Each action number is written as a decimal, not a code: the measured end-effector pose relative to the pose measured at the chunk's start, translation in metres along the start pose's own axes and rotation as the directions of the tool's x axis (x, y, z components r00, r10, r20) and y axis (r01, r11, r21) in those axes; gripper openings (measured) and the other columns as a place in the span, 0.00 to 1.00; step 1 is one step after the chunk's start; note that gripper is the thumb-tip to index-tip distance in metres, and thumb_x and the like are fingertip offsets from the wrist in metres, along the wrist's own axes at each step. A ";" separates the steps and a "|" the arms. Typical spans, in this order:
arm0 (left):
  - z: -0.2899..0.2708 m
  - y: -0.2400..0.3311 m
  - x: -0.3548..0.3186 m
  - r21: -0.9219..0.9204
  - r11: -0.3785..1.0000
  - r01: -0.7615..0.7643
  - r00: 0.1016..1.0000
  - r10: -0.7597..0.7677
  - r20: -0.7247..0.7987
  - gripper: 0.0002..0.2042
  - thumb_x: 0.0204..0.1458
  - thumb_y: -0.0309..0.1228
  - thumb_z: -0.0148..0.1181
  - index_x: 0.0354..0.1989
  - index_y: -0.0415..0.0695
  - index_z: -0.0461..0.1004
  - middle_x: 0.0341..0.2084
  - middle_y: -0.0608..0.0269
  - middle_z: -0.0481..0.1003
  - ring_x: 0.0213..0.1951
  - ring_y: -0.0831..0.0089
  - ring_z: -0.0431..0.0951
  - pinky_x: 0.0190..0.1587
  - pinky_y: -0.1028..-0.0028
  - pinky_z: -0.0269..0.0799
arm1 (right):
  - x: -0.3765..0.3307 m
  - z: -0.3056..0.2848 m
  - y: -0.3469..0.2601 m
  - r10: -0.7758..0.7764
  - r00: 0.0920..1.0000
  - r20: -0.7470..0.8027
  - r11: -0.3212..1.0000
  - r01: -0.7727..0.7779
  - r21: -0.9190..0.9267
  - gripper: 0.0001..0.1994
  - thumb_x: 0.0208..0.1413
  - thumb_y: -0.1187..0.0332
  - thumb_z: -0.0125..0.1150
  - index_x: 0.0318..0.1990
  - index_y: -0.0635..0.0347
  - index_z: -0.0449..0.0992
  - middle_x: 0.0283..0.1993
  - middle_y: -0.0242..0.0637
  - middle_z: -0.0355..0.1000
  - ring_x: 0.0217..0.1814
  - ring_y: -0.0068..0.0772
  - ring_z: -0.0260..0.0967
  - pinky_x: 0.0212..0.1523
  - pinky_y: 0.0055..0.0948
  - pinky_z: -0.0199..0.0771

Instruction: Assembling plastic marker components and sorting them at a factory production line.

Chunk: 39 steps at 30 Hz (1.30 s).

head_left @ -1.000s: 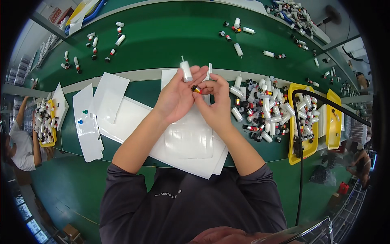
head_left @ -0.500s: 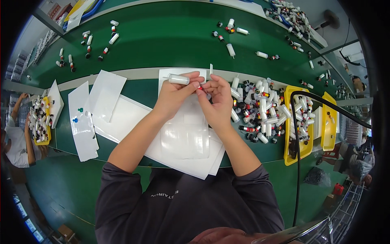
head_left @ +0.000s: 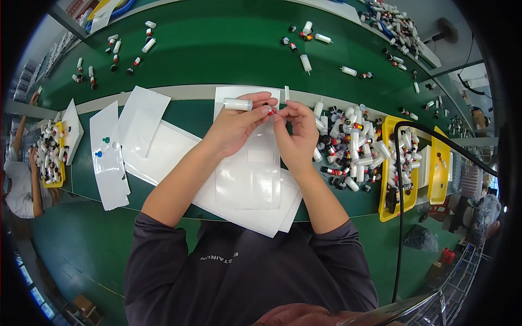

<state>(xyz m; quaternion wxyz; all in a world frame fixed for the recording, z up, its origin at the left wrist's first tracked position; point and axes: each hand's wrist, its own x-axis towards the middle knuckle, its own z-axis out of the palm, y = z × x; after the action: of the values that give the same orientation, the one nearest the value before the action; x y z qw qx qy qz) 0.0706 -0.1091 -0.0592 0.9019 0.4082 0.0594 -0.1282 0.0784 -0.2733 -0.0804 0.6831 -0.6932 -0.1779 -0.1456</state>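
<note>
Above the white sheets, my left hand point(head_left: 231, 130) is closed around a white translucent cylinder point(head_left: 237, 104), which lies sideways across the fingers. Its thumb and fingertips also pinch a small red-and-black piece point(head_left: 271, 111). From the other side, the bent fingers of my right hand point(head_left: 296, 138) meet at this same piece; its thumb tip touches or nearly touches it. Whether anything else sits between the right fingertips is too small to tell. Under both hands lies a glossy white sheet point(head_left: 247, 190). A heap of white cylinders with red and black parts point(head_left: 353, 144) is just right of my right hand.
A yellow tray point(head_left: 385, 204) with more such parts stands right of the heap, crossed by a black cable point(head_left: 398, 239). White sheets point(head_left: 144, 117) lie at the left. Beyond, a green surface point(head_left: 217, 49) carries scattered parts. Another person's arm point(head_left: 35, 190) shows at far left.
The red-and-black piece shows more plainly between my fingertips. My right hand has shifted slightly right and turned a little. The cylinder stays in my left hand, and the whole view has shifted slightly.
</note>
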 end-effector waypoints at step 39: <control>0.008 0.001 -0.006 0.557 0.809 -0.189 0.982 0.150 0.116 0.20 0.50 0.21 0.67 0.54 0.38 0.79 0.43 0.58 0.81 0.43 0.76 0.80 0.47 0.77 0.77 | 0.030 -0.035 -0.023 0.480 0.822 0.305 0.836 -0.534 0.124 0.03 0.59 0.78 0.62 0.38 0.64 0.75 0.34 0.29 0.75 0.33 0.15 0.70 0.34 0.17 0.70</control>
<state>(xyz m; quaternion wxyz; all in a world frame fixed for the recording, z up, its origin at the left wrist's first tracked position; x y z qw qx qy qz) 0.0650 -0.1138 -0.0522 0.7499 0.6559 -0.0478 -0.0723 0.0961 -0.3064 -0.0460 0.7347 -0.6547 -0.0885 0.1541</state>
